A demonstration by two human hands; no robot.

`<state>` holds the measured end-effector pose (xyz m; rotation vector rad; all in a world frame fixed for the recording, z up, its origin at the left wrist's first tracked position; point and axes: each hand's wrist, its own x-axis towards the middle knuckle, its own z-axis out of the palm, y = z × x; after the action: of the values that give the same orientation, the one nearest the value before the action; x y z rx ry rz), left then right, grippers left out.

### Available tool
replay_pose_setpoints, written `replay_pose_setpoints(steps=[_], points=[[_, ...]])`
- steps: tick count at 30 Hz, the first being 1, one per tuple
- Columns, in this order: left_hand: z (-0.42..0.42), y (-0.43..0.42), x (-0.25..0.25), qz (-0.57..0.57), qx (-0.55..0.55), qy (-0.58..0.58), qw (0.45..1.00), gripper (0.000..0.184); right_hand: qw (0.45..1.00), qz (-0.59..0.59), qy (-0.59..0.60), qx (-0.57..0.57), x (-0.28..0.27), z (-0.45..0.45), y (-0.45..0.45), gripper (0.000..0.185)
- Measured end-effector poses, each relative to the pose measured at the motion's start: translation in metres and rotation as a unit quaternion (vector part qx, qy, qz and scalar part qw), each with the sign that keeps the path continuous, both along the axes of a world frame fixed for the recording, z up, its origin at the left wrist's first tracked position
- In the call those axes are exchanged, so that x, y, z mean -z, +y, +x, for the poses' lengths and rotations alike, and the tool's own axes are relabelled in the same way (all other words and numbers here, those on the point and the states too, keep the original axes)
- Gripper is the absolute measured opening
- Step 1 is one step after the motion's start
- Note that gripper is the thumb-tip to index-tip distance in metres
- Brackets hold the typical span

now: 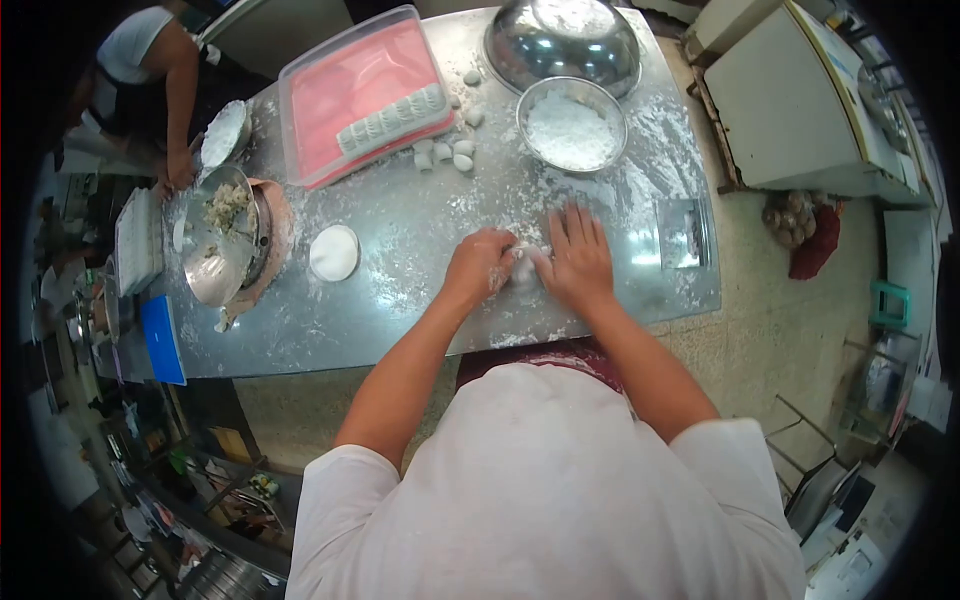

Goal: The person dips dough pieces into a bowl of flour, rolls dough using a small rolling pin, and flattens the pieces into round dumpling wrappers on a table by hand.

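Observation:
My left hand [480, 266] is curled at the near edge of the steel table, its fingertips on a small white piece of dough [526, 266]. My right hand [580, 258] lies flat on the table with its fingers stretched out, and its thumb reaches the dough from the other side. Both hands are dusted with flour, and part of the dough is hidden by the fingers. Beyond them stands a metal bowl of white flour [572, 128]. Several small dough pieces [442, 152] are scattered to the left of that bowl. A stack of round white wrappers [334, 253] sits further left.
Shaped dumplings [395, 118] line one side of a pink-lined plastic tray [300, 100]. A large overturned steel bowl [560, 45] is at the back. On the left are a pan with filling [225, 265], a flour bowl [226, 133], a blue folder [163, 340] and another person [150, 70].

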<state>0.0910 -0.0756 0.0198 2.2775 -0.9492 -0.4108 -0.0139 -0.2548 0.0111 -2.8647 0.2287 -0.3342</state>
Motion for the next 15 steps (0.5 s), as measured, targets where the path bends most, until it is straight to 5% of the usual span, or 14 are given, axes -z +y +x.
replay_pose_setpoints(steps=[6, 8, 11, 15], points=[[-0.025, 0.025, 0.016, -0.046, -0.153, 0.344, 0.925, 0.020, 0.994, 0.060, 0.076, -0.054, -0.001, -0.064, 0.000, 0.071], [-0.020, 0.016, -0.014, 0.008, -0.131, 0.299, 0.945, 0.022, 0.999, 0.019, 0.034, -0.026, 0.001, -0.005, 0.002, 0.070], [-0.005, 0.001, -0.016, -0.037, -0.047, 0.075, 0.995, 0.027, 1.000, 0.011, 0.011, 0.022, -0.005, 0.042, 0.001, 0.069], [-0.004, 0.005, -0.003, -0.005, -0.010, -0.006, 1.000, 0.026, 0.999, 0.042, 0.013, -0.031, 0.005, -0.031, 0.003, 0.070]])
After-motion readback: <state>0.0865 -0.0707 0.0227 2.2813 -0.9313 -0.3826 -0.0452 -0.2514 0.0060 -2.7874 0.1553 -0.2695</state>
